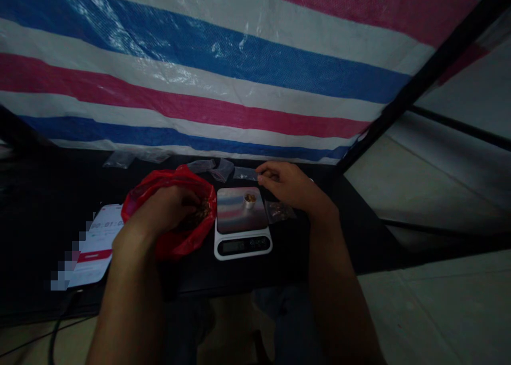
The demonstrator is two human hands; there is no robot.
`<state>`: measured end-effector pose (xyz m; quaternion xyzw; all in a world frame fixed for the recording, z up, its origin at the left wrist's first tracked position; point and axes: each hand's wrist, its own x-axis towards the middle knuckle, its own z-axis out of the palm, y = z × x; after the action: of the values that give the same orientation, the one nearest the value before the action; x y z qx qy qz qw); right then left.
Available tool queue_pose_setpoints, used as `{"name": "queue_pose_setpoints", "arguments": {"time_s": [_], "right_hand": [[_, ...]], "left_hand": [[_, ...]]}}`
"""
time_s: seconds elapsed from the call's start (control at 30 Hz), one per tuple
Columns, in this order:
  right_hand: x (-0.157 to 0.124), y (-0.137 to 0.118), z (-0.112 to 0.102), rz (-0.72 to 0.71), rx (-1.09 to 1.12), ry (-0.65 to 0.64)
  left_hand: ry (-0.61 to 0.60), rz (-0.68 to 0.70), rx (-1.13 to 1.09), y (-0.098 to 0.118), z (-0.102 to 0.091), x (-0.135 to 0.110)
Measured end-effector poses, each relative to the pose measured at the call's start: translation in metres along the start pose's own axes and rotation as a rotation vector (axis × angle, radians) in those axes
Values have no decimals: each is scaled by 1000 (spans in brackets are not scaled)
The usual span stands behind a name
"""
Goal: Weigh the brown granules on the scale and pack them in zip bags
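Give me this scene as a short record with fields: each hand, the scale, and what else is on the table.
Left hand: left hand reaches into the red plastic bag; fingers hidden
Right hand: right hand appears to pinch a small clear bag behind the scale
Scale: white kitchen scale, small cup of brownish bits on its plate
Beside scale: filled clear bag by the right wrist
Left side: phone, screen lit
Surface: dark table
Backdrop: striped tarp
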<state>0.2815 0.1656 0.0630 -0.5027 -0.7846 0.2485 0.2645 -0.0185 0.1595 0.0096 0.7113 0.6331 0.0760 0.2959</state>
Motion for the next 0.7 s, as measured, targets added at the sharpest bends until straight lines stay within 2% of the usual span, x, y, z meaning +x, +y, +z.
{"name": "queue_pose_setpoints", "arguments": {"time_s": [0.13,0.27,0.5,0.7], "right_hand": [[0,-2,0,8,-12,-1],[-1,-3,0,18,-13,-7],[1,0,2,21,8,-11],[1,2,3,24,-2,-14]], "left_hand": [[31,72,20,-1,-2,-1],[121,175,34,9,-5,-5],[229,422,-117,51,3,-3],[276,623,-63,88,23,9]]}}
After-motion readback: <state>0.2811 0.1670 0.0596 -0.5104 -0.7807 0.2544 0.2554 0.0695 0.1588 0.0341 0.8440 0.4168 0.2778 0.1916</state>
